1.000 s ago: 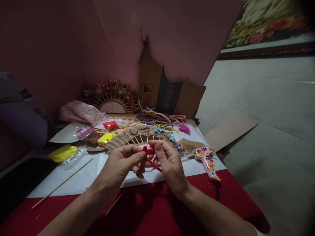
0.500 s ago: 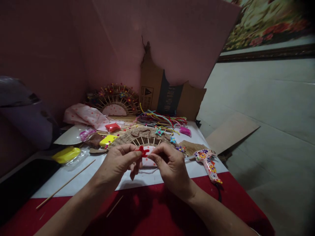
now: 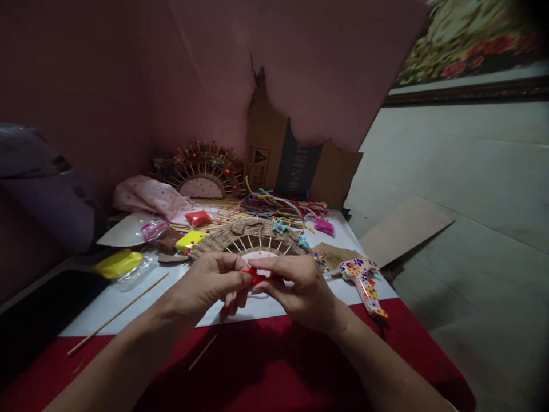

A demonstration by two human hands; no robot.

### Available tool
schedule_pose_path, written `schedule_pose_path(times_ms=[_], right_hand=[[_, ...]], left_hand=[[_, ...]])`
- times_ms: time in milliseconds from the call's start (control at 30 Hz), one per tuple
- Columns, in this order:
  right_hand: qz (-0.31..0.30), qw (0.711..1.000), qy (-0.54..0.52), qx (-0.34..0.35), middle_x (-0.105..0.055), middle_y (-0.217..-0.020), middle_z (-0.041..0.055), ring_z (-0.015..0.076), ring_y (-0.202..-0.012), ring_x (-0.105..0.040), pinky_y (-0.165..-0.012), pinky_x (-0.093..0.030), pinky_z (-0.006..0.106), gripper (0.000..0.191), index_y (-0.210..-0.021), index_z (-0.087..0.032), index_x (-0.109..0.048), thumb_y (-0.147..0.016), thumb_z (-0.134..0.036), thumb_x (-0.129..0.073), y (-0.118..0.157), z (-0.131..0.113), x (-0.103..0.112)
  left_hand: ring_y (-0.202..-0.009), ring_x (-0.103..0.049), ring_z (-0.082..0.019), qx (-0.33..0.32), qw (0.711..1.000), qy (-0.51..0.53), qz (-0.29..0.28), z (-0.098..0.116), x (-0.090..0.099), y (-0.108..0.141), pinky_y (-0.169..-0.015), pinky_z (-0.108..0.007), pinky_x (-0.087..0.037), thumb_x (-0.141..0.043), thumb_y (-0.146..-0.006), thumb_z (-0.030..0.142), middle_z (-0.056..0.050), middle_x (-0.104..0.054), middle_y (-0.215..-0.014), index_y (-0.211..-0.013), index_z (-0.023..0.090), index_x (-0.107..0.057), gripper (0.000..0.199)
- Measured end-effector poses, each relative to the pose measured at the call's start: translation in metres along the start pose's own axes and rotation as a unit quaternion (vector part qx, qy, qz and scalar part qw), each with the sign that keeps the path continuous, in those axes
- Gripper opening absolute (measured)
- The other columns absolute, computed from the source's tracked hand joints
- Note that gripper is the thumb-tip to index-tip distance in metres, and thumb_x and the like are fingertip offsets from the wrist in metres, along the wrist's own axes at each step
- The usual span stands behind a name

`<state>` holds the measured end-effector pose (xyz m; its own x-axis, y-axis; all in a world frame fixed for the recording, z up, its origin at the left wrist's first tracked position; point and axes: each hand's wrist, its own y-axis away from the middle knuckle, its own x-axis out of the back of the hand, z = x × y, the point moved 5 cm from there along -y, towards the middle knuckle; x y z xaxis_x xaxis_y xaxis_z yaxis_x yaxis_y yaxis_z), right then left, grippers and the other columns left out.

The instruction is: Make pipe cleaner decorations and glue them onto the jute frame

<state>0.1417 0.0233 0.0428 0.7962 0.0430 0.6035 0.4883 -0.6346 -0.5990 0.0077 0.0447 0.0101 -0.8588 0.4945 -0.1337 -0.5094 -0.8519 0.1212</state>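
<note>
A small fuzzy red pipe-cleaner flower (image 3: 256, 277) is held up between my two hands, mostly covered by fingers. My left hand (image 3: 221, 280) pinches its left side with thumb and forefinger. From the other side, the thumb and forefinger of my right hand (image 3: 295, 283) close on it as well. Just behind the hands lies a half-round fan (image 3: 214, 240) of woven twine and sticks, with a dotted pale centre. Along its right edge sit a teal pipe-cleaner flower (image 3: 280, 227) and a blue flower (image 3: 303, 241).
A glue gun with a floral pattern (image 3: 363, 283) lies to the right. Loose pipe cleaners (image 3: 291, 203) and a finished-looking fan (image 3: 201, 186) are at the back, beside torn cardboard (image 3: 268, 143). On the left are a yellow clay packet (image 3: 119, 264) and a thin stick (image 3: 118, 313).
My right hand has moved left and its fingers have come over the red flower, hiding more of it. My left hand keeps its pinch. The view has shifted slightly.
</note>
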Motion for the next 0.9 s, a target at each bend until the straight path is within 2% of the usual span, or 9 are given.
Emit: schedule_pose_path(times_ms=[133, 233, 400, 500, 567, 633, 767, 900], right_hand=[[-0.018, 0.994, -0.094, -0.054, -0.068, -0.102, 0.0063, 0.0153, -0.078, -0.063, -0.067, -0.049, 0.028, 0.029, -0.107, -0.022, -0.062, -0.078, -0.021, -0.065, 0.0, 0.005, -0.003], [-0.024, 0.978, -0.181, -0.106, -0.067, -0.101, 0.0067, 0.0163, -0.084, -0.063, -0.069, -0.05, 0.029, 0.026, -0.106, -0.021, -0.063, -0.08, -0.025, -0.062, 0.001, 0.006, -0.007], [0.0, 0.94, -0.29, -0.179, -0.065, -0.087, 0.0049, 0.0139, -0.075, -0.061, -0.067, -0.051, 0.028, 0.016, -0.093, -0.018, -0.064, -0.082, -0.029, -0.06, 0.001, 0.01, -0.016], [0.036, 0.915, -0.342, -0.213, -0.061, -0.071, 0.0002, 0.009, -0.059, -0.054, -0.051, -0.046, 0.02, 0.013, -0.084, -0.018, -0.062, -0.079, -0.03, -0.062, 0.002, 0.015, -0.02], [0.059, 0.904, -0.352, -0.236, -0.055, -0.061, -0.0028, 0.0063, -0.049, -0.047, -0.041, -0.038, 0.016, 0.016, -0.08, -0.017, -0.059, -0.078, -0.032, -0.063, 0.003, 0.02, -0.021], [0.08, 0.901, -0.345, -0.249, -0.052, -0.058, -0.004, 0.0054, -0.045, -0.043, -0.038, -0.034, 0.016, 0.018, -0.079, -0.017, -0.057, -0.078, -0.034, -0.063, 0.003, 0.023, -0.02], [0.12, 0.909, -0.314, -0.247, -0.055, -0.063, -0.0031, 0.0062, -0.052, -0.048, -0.047, -0.04, 0.017, 0.016, -0.078, -0.016, -0.057, -0.08, -0.031, -0.061, 0.004, 0.026, -0.017], [0.125, 0.916, -0.282, -0.258, -0.058, -0.069, -0.001, 0.0092, -0.06, -0.054, -0.056, -0.045, 0.021, 0.015, -0.078, -0.017, -0.057, -0.08, -0.031, -0.06, 0.006, 0.026, -0.017]], left_hand=[[-0.032, -0.047, -0.008, 0.008, 1.0, -0.006, -0.009, 0.0, 0.001, 0.003, -0.03, -0.015, -0.034, -0.064, -0.071, 0.026, 0.002, -0.058, -0.043, -0.062, 0.016, -0.055, 0.016], [-0.032, -0.046, -0.008, 0.012, 1.0, 0.0, -0.004, 0.0, 0.002, 0.004, -0.03, -0.015, -0.033, -0.064, -0.07, 0.026, 0.002, -0.057, -0.042, -0.061, 0.016, -0.055, 0.016], [-0.031, -0.045, -0.008, 0.016, 0.999, -0.024, 0.013, -0.001, 0.0, 0.003, -0.03, -0.016, -0.034, -0.068, -0.065, 0.027, 0.003, -0.056, -0.041, -0.058, 0.016, -0.053, 0.02], [-0.032, -0.045, -0.007, 0.013, 0.999, -0.03, 0.021, -0.001, 0.0, 0.001, -0.031, -0.016, -0.034, -0.07, -0.065, 0.033, 0.001, -0.057, -0.042, -0.057, 0.015, -0.054, 0.025], [-0.034, -0.047, -0.008, -0.005, 0.999, -0.021, 0.025, 0.0, 0.0, -0.001, -0.033, -0.017, -0.036, -0.069, -0.067, 0.036, 0.0, -0.059, -0.045, -0.059, 0.014, -0.056, 0.027], [-0.038, -0.05, -0.008, -0.025, 0.999, -0.007, 0.035, 0.0, 0.0, -0.003, -0.036, -0.017, -0.038, -0.07, -0.067, 0.036, 0.0, -0.061, -0.05, -0.064, 0.013, -0.059, 0.025], [-0.04, -0.049, -0.007, -0.045, 0.996, 0.004, 0.071, 0.0, 0.0, -0.003, -0.039, -0.019, -0.041, -0.073, -0.065, 0.034, 0.0, -0.062, -0.056, -0.069, 0.013, -0.06, 0.024], [-0.039, -0.047, -0.007, -0.047, 0.993, -0.022, 0.102, 0.001, 0.0, -0.001, -0.038, -0.018, -0.039, -0.069, -0.068, 0.035, -0.001, -0.061, -0.056, -0.069, 0.012, -0.061, 0.025]])
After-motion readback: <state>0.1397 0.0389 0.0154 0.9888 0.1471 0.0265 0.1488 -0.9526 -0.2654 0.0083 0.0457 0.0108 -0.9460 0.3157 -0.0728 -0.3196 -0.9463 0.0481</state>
